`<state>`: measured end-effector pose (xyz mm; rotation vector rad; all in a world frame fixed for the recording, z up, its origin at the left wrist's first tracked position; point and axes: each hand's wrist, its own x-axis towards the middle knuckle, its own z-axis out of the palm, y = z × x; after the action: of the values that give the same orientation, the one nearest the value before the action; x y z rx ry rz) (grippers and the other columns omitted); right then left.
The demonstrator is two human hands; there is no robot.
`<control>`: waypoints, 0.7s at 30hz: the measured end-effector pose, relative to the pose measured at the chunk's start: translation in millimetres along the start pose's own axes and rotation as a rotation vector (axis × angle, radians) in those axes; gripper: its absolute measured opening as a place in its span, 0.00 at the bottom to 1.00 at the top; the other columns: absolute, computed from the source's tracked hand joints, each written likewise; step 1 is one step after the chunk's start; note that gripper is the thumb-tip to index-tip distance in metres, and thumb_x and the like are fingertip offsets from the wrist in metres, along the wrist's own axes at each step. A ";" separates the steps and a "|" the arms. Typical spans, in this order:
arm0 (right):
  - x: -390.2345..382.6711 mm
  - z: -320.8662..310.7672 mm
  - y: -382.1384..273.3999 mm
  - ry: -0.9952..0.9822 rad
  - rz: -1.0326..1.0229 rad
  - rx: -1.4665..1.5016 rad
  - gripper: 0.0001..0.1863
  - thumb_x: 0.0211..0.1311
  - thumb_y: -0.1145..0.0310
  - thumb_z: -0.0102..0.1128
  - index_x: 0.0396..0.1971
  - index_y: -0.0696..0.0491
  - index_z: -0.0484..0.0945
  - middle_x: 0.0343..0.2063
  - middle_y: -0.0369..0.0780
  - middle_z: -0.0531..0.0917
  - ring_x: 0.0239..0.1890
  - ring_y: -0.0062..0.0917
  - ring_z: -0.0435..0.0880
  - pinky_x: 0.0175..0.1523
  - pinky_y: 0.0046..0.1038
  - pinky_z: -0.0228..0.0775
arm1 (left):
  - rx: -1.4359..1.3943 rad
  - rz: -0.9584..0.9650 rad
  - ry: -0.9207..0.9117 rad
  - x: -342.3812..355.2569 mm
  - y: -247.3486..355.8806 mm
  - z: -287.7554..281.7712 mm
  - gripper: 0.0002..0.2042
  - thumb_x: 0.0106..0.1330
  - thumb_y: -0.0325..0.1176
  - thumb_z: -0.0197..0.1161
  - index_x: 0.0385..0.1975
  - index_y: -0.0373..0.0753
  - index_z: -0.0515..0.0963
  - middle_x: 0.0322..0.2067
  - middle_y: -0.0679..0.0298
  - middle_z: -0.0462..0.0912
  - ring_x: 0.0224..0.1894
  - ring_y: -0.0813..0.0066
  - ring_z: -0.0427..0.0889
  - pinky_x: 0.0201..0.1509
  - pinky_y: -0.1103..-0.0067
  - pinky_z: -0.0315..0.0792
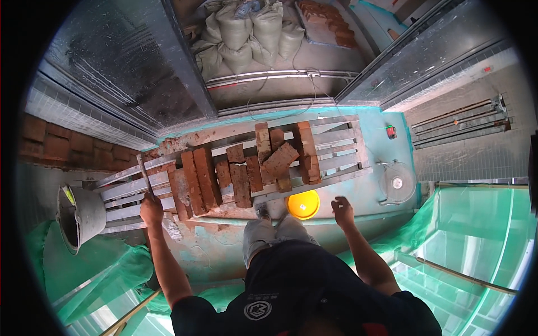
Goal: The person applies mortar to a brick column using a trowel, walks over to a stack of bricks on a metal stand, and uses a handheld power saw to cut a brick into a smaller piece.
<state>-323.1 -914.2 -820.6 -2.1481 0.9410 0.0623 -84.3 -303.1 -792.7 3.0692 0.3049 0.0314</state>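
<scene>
Your left hand (150, 208) held a thin tool (144, 175); your right hand (342, 210) hung loose and empty. Bricks (246, 168) at twelve o'clock lay unlaid on the surface (126, 193).

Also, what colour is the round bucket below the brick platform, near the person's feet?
Yellow bucket, clearest in the head view.

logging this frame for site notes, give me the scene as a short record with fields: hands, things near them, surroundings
left hand: left hand gripped around a trowel, blade over the slatted platform
right hand: right hand empty, fingers loose, in the air near the platform edge
on platform: red bricks lying loose
below: yellow bucket by the person's feet
left side: grey mortar bucket
far side: stacked sacks
right side: small fan, green netting
</scene>
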 end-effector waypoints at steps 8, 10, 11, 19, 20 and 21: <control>31.8 4.1 -169.6 -0.020 -0.424 -0.240 0.31 0.57 0.59 0.64 0.59 0.51 0.66 0.51 0.51 0.72 0.52 0.42 0.75 0.55 0.40 0.71 | 0.055 -0.115 -0.224 39.5 -54.4 87.2 0.12 0.63 0.36 0.52 0.41 0.37 0.74 0.38 0.46 0.83 0.42 0.44 0.82 0.45 0.56 0.75; 35.3 13.2 -194.9 -0.028 -0.332 -0.382 0.28 0.59 0.59 0.62 0.59 0.48 0.67 0.48 0.52 0.72 0.54 0.46 0.73 0.59 0.42 0.67 | -0.004 -0.145 -0.170 31.5 -62.4 93.9 0.11 0.63 0.36 0.54 0.40 0.39 0.74 0.37 0.47 0.83 0.41 0.44 0.82 0.44 0.56 0.75; 38.6 14.6 -194.5 -0.020 -0.323 -0.389 0.28 0.59 0.59 0.62 0.59 0.48 0.67 0.48 0.52 0.72 0.54 0.46 0.73 0.59 0.42 0.67 | -0.071 -0.181 -0.178 33.2 -50.4 89.3 0.11 0.63 0.37 0.55 0.41 0.39 0.74 0.37 0.47 0.83 0.41 0.44 0.81 0.44 0.55 0.75; 53.5 31.4 -173.4 0.004 -0.518 -0.223 0.22 0.57 0.66 0.62 0.52 0.50 0.72 0.43 0.52 0.75 0.43 0.46 0.79 0.45 0.40 0.77 | -0.885 0.094 0.247 -31.1 138.9 -32.5 0.11 0.67 0.28 0.59 0.47 0.34 0.77 0.42 0.54 0.84 0.43 0.65 0.83 0.49 0.72 0.75; 50.5 27.3 -177.5 0.024 -0.508 -0.128 0.19 0.56 0.68 0.62 0.49 0.52 0.74 0.41 0.51 0.77 0.43 0.45 0.80 0.45 0.39 0.76 | -0.848 0.324 0.102 -45.1 175.8 -52.8 0.12 0.63 0.26 0.61 0.46 0.36 0.80 0.41 0.54 0.83 0.43 0.63 0.83 0.50 0.73 0.75; 50.3 27.0 -179.2 0.107 -0.527 -0.053 0.16 0.54 0.70 0.62 0.44 0.54 0.78 0.36 0.48 0.81 0.40 0.43 0.80 0.43 0.37 0.76 | -0.784 0.330 0.068 -61.9 207.4 -45.3 0.11 0.60 0.26 0.63 0.43 0.39 0.82 0.41 0.53 0.83 0.42 0.59 0.83 0.49 0.72 0.75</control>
<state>-164.8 -850.1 -742.0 -2.4002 0.4074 -0.2922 -105.5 -515.8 -736.1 2.3031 -0.1822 0.2135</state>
